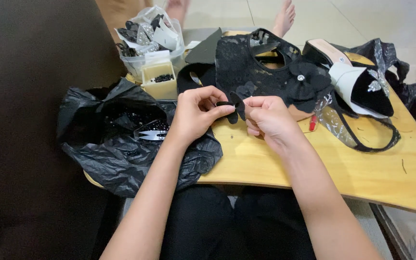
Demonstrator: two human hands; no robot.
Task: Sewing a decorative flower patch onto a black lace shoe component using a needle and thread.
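At frame centre, both hands are pinching a small black fabric petal [233,107]: left hand [196,114] and right hand [266,118] (fingertips closed). Keeping it taut above the worktop [362,168] seems wise.

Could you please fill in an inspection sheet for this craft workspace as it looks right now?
Surface: wooden lap board, pale yellow, a few dark thread scraps at its right side.
Job's things: small black fabric petal piece pinched between both hands; black lace piece with a black fabric flower lying just behind.
Clutter: black plastic bag holding black beads and thread snips; small yellow box; clear plastic tub of trims; high-heeled shoe; second black bag.
Grippers: left hand and right hand, fingers closed on the petal piece.
Cables: nothing seen.
Surroundings: dark sofa at left, tiled floor, bare feet beyond the board.
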